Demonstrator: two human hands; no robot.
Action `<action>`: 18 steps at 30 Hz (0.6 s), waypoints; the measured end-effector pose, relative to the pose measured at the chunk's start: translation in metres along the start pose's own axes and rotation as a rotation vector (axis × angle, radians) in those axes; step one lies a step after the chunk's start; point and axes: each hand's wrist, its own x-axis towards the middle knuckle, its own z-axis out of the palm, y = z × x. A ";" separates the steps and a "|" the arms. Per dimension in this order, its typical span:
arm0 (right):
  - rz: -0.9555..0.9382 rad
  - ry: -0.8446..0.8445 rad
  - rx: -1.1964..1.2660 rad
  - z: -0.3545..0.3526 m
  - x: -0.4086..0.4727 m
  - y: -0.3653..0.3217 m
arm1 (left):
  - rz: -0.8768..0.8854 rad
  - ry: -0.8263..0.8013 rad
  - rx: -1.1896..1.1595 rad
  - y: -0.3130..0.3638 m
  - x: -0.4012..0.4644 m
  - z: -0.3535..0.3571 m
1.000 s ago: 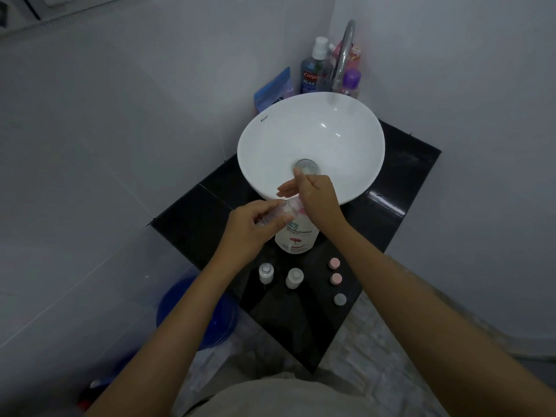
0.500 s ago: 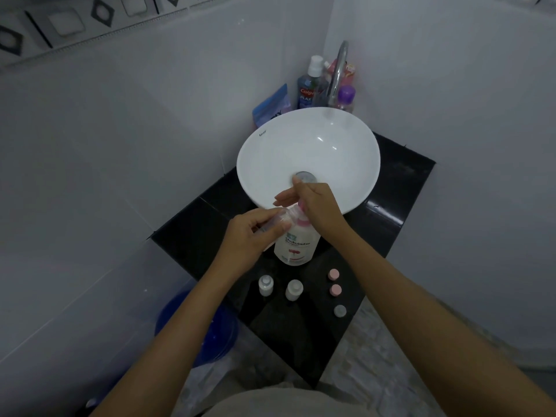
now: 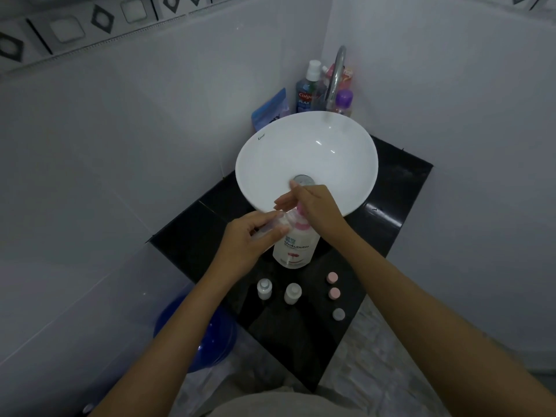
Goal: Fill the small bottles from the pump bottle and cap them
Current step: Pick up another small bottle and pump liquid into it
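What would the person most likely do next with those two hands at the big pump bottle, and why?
Probably press the pump down. The right hand rests on the pink pump head of the pump bottle, and the left hand holds a small clear bottle tilted at the spout. Two small bottles and three caps wait on the counter.

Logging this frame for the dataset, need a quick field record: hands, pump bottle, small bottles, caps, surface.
left hand: holds a small clear bottle, tilted, at the pump spout
right hand: on top of the pump head
pump bottle: white, pink pump, upright on the black counter, in front of the white sink
small bottles standing: two, uncapped
loose caps: two pink, one grey
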 end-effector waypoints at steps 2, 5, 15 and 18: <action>0.005 0.027 0.037 0.002 -0.001 0.003 | -0.001 -0.009 0.007 -0.001 0.000 0.001; 0.061 0.021 0.050 0.007 -0.003 0.009 | -0.022 -0.022 0.028 -0.005 -0.001 0.002; 0.000 0.009 0.071 0.001 -0.002 0.001 | -0.006 -0.003 -0.012 -0.001 0.003 -0.002; 0.008 0.046 0.095 0.004 -0.003 0.007 | -0.011 -0.028 0.005 -0.001 0.002 -0.002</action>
